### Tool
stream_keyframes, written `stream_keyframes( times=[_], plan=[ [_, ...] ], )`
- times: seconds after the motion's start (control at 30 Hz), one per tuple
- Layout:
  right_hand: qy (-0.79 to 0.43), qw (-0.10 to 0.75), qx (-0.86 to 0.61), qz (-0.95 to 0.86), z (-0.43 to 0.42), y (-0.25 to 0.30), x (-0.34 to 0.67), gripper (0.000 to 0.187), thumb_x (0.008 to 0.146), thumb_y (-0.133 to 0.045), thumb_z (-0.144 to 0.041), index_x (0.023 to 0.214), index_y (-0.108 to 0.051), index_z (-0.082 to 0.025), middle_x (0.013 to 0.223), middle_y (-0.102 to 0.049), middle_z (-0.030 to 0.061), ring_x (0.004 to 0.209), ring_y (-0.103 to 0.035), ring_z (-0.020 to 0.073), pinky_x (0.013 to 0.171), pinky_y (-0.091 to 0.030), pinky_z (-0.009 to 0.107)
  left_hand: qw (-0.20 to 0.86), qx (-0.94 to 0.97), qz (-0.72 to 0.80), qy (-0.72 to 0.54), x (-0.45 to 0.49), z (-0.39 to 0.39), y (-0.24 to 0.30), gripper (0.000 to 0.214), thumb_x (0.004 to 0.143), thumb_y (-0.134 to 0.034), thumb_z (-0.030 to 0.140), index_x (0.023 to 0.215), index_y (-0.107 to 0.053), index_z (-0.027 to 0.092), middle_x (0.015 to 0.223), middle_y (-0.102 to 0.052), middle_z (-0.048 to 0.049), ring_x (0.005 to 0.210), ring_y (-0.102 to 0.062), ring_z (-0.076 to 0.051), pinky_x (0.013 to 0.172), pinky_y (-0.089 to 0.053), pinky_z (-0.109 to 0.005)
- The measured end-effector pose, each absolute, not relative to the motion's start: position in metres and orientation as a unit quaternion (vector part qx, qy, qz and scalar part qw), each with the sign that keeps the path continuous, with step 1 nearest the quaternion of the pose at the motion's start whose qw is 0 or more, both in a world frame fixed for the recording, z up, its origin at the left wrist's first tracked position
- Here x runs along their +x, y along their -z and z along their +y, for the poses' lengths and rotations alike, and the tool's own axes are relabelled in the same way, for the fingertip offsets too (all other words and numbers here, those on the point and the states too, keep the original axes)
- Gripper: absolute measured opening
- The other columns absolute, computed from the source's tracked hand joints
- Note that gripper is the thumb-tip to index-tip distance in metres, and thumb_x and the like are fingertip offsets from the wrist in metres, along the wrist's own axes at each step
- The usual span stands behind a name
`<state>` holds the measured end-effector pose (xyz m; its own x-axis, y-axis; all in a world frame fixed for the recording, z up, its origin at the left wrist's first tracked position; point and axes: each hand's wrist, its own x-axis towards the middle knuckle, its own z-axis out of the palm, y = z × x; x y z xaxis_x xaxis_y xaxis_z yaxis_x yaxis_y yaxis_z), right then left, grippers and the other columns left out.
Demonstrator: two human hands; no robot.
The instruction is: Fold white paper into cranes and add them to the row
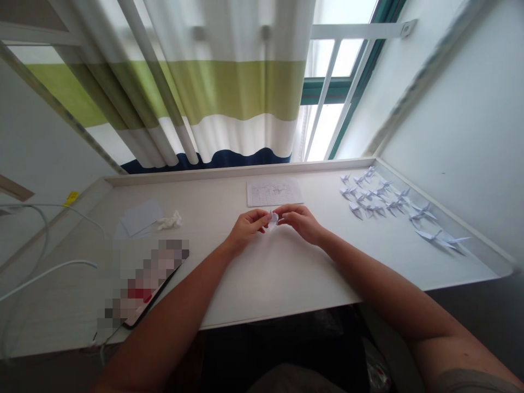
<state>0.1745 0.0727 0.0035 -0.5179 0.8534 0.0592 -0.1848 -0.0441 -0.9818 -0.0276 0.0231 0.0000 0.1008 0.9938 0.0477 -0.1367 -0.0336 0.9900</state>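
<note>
Between my two hands is a small piece of folded white paper (273, 220), held just above the desk near its middle. My left hand (248, 228) pinches its left side between thumb and fingers. From the other side, my right hand (301, 221) has its curled fingertips on the upper right edge of the paper. Fingers hide part of the folds. Off to the right on the desk stand several folded white paper cranes (385, 195), grouped in loose rows.
Behind my hands lies a printed sheet or booklet (274, 192). At the left are loose white paper sheets (141, 217), a crumpled tissue (170, 220) and a blurred-out phone (153, 284). White cables (49, 278) cross the desk's left side. A raised rim (229, 173) edges the white desk.
</note>
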Motion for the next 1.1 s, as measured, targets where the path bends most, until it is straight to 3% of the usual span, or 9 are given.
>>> stream_keyframes(
  times=[0.17,0.3,0.4,0.5,0.67,0.77,0.87,1.0,1.1],
  plan=[
    [-0.706,0.337,-0.320,-0.534,0.076,-0.014,0.181,0.032,0.071,-0.090,-0.033,0.095,-0.077,-0.017,0.070,-0.072,-0.0023,0.056,-0.061,0.0099,0.058,-0.049,0.025,0.592,0.524,0.391,-0.471,-0.029,0.022,0.001,0.040,0.073,-0.092,0.056,0.082,-0.078,0.019,0.074,-0.069,0.0001,0.068,-0.057,-0.012,0.068,-0.049,-0.027],
    [-0.704,0.277,-0.330,-0.565,0.074,-0.022,0.183,0.033,0.067,-0.092,-0.026,0.095,-0.077,-0.015,0.062,-0.068,-0.0030,0.054,-0.060,0.0102,0.055,-0.047,0.024,0.584,0.532,0.408,-0.458,-0.024,0.021,-0.001,0.046,0.074,-0.090,0.059,0.094,-0.079,0.020,0.080,-0.071,-0.0021,0.071,-0.061,-0.014,0.067,-0.050,-0.027],
    [-0.648,0.356,-0.398,-0.544,0.066,-0.025,0.198,0.033,0.067,-0.094,-0.027,0.093,-0.077,-0.014,0.067,-0.072,0.0006,0.059,-0.066,0.0125,0.060,-0.053,0.026,0.565,0.529,0.435,-0.461,-0.025,0.019,-0.003,0.056,0.079,-0.083,0.065,0.111,-0.076,0.019,0.091,-0.073,-0.0050,0.079,-0.068,-0.017,0.069,-0.053,-0.029],
    [-0.556,0.474,-0.483,-0.482,0.051,-0.025,0.242,0.031,0.071,-0.094,-0.024,0.093,-0.075,-0.015,0.072,-0.076,0.0043,0.067,-0.072,0.0163,0.065,-0.058,0.028,0.515,0.558,0.473,-0.446,-0.027,0.016,-0.001,0.062,0.077,-0.081,0.069,0.110,-0.074,0.016,0.088,-0.074,-0.0064,0.079,-0.069,-0.020,0.070,-0.053,-0.031],
    [-0.426,0.605,-0.602,-0.301,0.011,-0.015,0.348,0.023,0.079,-0.087,-0.009,0.085,-0.066,-0.017,0.069,-0.073,0.0040,0.068,-0.076,0.0171,0.067,-0.063,0.027,0.409,0.677,0.495,-0.359,0.010,0.022,0.002,0.050,0.089,-0.071,0.062,0.115,-0.077,0.020,0.100,-0.079,-0.0114,0.089,-0.073,-0.027,0.079,-0.056,-0.040],
    [-0.377,0.634,-0.635,-0.230,-0.002,-0.007,0.393,0.028,0.081,-0.084,-0.006,0.087,-0.061,-0.019,0.067,-0.072,0.0029,0.063,-0.077,0.0181,0.057,-0.061,0.025,0.357,0.813,0.380,-0.258,0.077,0.030,-0.005,0.045,0.097,-0.065,0.055,0.125,-0.077,0.022,0.125,-0.078,-0.0153,0.115,-0.072,-0.033,0.099,-0.057,-0.048],
    [-0.364,0.635,-0.652,-0.199,0.002,-0.003,0.415,0.032,0.080,-0.086,-0.007,0.090,-0.058,-0.019,0.073,-0.075,0.0042,0.056,-0.075,0.0181,0.044,-0.052,0.021,0.281,0.902,0.287,-0.162,0.155,0.039,-0.010,0.053,0.102,-0.058,0.052,0.144,-0.068,0.021,0.151,-0.067,-0.0161,0.145,-0.056,-0.036,0.123,-0.042,-0.054],
    [-0.364,0.624,-0.664,-0.194,0.017,0.002,0.424,0.034,0.079,-0.087,-0.008,0.094,-0.058,-0.018,0.077,-0.076,0.0053,0.051,-0.075,0.0175,0.038,-0.046,0.019,0.208,0.922,0.314,-0.086,0.228,0.053,-0.005,0.054,0.106,-0.049,0.048,0.151,-0.061,0.022,0.166,-0.054,-0.0141,0.155,-0.044,-0.037,0.128,-0.035,-0.057],
    [-0.358,0.612,-0.678,-0.195,0.023,0.007,0.425,0.030,0.083,-0.082,-0.008,0.096,-0.056,-0.019,0.073,-0.074,0.0042,0.050,-0.074,0.0182,0.038,-0.049,0.020,0.174,0.937,0.296,-0.069,0.250,0.060,0.002,0.060,0.106,-0.048,0.052,0.158,-0.054,0.024,0.173,-0.046,-0.0102,0.160,-0.036,-0.038,0.130,-0.028,-0.059]
  ],
)
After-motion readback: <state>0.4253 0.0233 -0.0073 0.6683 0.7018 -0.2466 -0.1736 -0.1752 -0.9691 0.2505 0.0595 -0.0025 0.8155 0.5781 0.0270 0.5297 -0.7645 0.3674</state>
